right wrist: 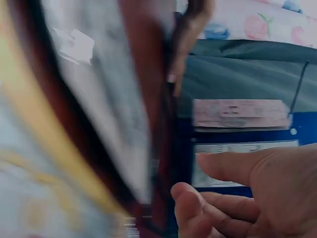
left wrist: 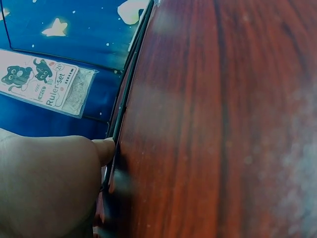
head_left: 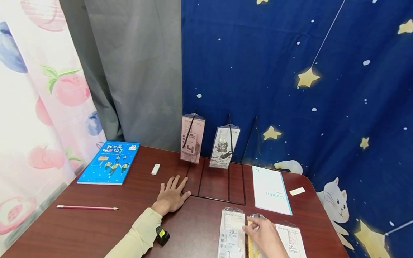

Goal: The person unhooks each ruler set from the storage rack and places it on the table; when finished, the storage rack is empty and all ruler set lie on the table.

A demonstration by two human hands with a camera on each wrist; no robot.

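Head view, yellow packet [head_left: 253, 248], right hand [head_left: 265, 235] over it

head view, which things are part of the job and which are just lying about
Likely the job: black rack, pink packet and white packet hanging on it, yellow packet near the right hand, left packet and right packet beside it

Probably lying about: blue book, pencil, white booklet, white block, white bar

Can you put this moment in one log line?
left hand: spread on table at edge of rack | right hand: over yellow packet, apparently holding nothing | rack: pink packet, cat-print packet hanging
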